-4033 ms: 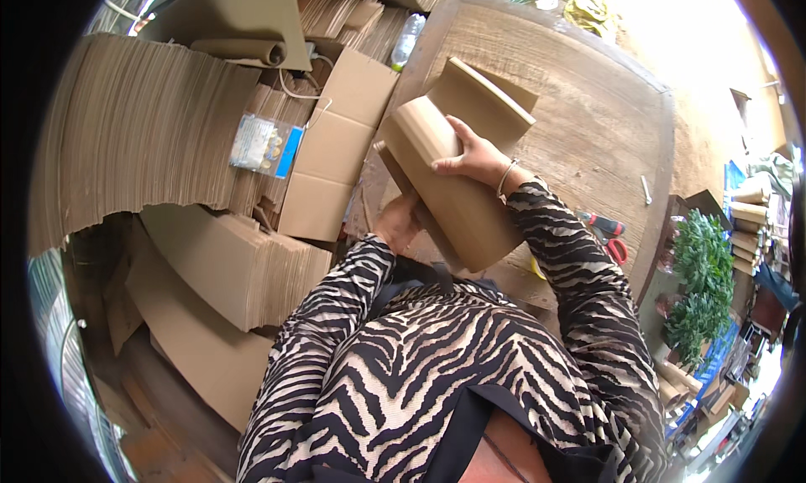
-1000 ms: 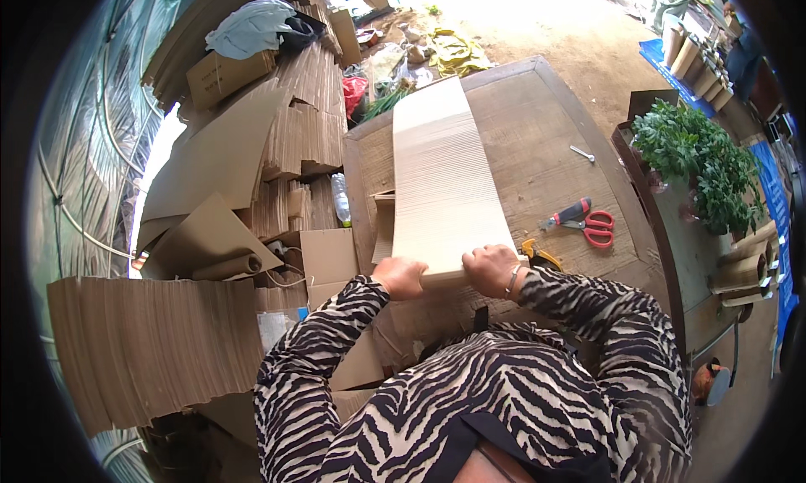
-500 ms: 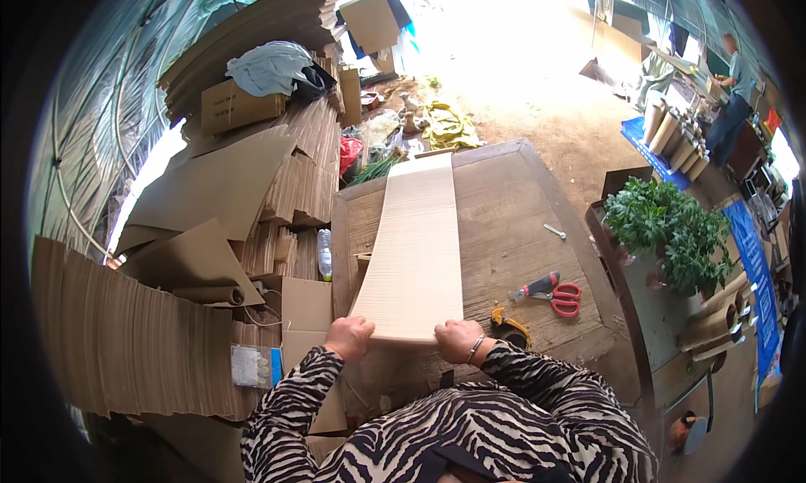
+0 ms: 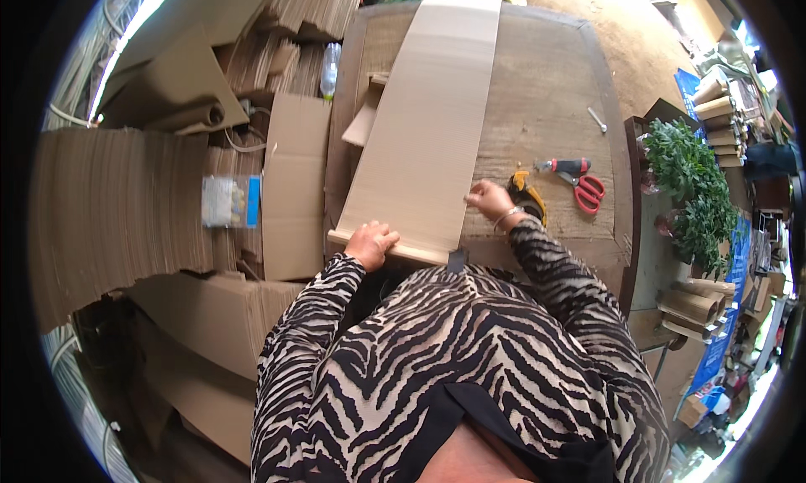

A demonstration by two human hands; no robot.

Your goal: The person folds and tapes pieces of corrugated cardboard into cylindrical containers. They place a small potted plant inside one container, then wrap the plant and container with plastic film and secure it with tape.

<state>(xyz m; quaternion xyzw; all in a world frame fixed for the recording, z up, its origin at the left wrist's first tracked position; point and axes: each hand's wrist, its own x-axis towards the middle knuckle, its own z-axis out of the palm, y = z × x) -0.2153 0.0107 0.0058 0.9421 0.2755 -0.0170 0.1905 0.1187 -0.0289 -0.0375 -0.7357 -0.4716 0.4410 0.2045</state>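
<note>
The cardboard sheet [image 4: 432, 122] is lying on the table [image 4: 541, 76]; the right hand [image 4: 492, 203] is no longer gripping its near end, fingers curling alongside, pinch unclear. The left hand [image 4: 371, 245] is steadying it alone, fingers draping over, clamping unclear.

Our right hand [image 4: 492, 203] has left the five o'clock corner of the cardboard sheet [image 4: 432, 118] for its edge nearer four; whether it touches, we can't quite tell. Our left hand [image 4: 370, 246] has shifted from seven o'clock inward toward six.

Zebra-striped top [image 4: 395, 340], black and cream, long sleeves [image 4: 558, 265]; black neckline [image 4: 438, 416], thin bracelet [image 4: 505, 218]
</note>
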